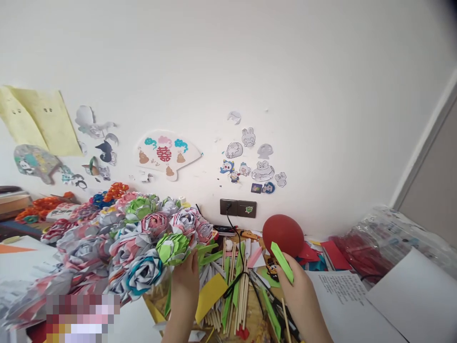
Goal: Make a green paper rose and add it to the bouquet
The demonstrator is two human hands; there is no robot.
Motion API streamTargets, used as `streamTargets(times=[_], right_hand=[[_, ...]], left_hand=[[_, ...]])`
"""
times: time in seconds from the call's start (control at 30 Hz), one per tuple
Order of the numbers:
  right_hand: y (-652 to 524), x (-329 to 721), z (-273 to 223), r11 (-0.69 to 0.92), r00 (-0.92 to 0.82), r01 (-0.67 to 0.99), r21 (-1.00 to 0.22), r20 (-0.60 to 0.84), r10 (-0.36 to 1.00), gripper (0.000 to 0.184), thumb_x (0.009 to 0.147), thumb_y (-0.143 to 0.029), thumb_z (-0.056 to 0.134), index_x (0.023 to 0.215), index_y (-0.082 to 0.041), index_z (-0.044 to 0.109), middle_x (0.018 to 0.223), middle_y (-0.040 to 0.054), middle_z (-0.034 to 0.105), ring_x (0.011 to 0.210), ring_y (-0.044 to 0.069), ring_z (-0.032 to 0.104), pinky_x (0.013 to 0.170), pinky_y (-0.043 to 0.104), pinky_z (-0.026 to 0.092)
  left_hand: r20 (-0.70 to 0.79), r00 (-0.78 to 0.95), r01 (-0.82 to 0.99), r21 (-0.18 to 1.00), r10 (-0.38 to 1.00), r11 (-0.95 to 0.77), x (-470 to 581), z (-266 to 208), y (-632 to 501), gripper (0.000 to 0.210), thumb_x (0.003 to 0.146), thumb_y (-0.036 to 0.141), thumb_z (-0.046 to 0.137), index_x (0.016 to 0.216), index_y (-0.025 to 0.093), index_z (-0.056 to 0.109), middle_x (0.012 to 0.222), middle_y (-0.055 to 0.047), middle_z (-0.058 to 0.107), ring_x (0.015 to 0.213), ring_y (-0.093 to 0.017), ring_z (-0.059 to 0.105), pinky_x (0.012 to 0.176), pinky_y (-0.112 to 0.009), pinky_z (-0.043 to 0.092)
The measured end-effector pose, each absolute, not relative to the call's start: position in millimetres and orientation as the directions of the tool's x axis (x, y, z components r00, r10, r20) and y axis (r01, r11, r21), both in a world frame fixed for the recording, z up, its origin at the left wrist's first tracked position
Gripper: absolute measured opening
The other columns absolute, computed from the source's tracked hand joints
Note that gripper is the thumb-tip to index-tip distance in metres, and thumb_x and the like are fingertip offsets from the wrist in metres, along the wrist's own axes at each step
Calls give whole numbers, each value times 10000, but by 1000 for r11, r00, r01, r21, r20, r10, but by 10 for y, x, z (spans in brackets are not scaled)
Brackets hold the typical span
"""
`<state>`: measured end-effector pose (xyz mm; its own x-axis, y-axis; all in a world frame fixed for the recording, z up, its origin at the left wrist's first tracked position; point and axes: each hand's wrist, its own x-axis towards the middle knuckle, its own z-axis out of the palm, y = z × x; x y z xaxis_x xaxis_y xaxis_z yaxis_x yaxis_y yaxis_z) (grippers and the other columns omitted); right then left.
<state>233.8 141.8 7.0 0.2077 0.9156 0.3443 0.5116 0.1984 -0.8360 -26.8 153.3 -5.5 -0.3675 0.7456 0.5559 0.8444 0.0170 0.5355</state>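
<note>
– How should that strip be handled?
– My right hand (298, 281), on the near side of the red ball (283, 233), holds the folded green strip (280, 257) by its lower part; I'd keep that hold light, as thin paper probably dents easily, and run each crease flat with a fingertip
– And the other hand?
– My left hand (186, 276), left of the ball, is up at the green paper flower (173, 248); its fingertips are hidden, so I can't tell what they grip. I'd steady the flower gently, without crushing petals
– Where does everything lie?
– The wooden sticks (243, 302) lie nearer than the ball, to its left, between my hands. The strip's tip overlaps the ball in my view, well apart from my left hand. Beyond the ball, to its left, is the dark socket (228, 206)
</note>
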Motion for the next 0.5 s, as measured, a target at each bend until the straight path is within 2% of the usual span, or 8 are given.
streamTargets(times=[0.07, 0.13, 0.23, 0.37, 0.43, 0.5], right_hand=[[1397, 2346, 122, 206, 216, 494, -845, 349, 912, 359, 787, -406, 448, 1029, -185, 594, 965, 98, 676, 852, 266, 630, 697, 330, 490], [1368, 2342, 169, 207, 224, 486, -849, 349, 910, 306, 788, -435, 447, 916, -192, 583, 828, 78, 673, 735, 246, 625, 626, 311, 481], [1327, 2309, 211, 229, 198, 446, -865, 345, 917, 278, 815, -464, 429, 843, -210, 539, 749, 52, 640, 701, 228, 607, 614, 299, 466], [1319, 2231, 183, 228, 134, 293, -929, 276, 952, 306, 827, -497, 417, 905, -223, 528, 850, 66, 639, 787, 229, 615, 662, 308, 480], [1338, 2192, 145, 172, 96, 213, -962, 196, 976, 275, 806, -477, 455, 882, -220, 520, 838, 60, 633, 689, 212, 619, 613, 311, 491], [1360, 2160, 117, 167, 128, 160, -973, 188, 974, 212, 750, -419, 545, 797, -215, 509, 758, 37, 615, 581, 192, 597, 546, 305, 487]], left_hand=[[533, -370, 817, 577, 761, -7, -231, -31, 1528, 325, 854, 321, 351, 925, 208, 647, 964, -118, 689, 914, -289, 632, 667, -344, 516], [488, -373, 734, 675, 789, -70, -175, 5, 1514, 318, 838, 373, 393, 951, 210, 643, 1015, -109, 682, 860, -263, 657, 617, -315, 535], [431, -337, 524, 824, 837, -214, -51, 88, 1484, 300, 799, 404, 464, 917, 206, 655, 1040, -110, 668, 832, -245, 668, 625, -311, 552], [515, -139, 425, 803, 846, -419, 138, 205, 1434, 198, 760, 349, 545, 799, 227, 697, 984, -84, 693, 908, -242, 649, 755, -339, 544], [550, -68, 427, 770, 833, -474, 208, 230, 1415, 162, 750, 309, 570, 778, 235, 712, 958, -79, 708, 943, -241, 639, 824, -352, 522], [554, -37, 406, 769, 832, -494, 251, 223, 1408, 157, 751, 292, 576, 781, 236, 719, 946, -82, 714, 946, -238, 638, 840, -355, 515]])
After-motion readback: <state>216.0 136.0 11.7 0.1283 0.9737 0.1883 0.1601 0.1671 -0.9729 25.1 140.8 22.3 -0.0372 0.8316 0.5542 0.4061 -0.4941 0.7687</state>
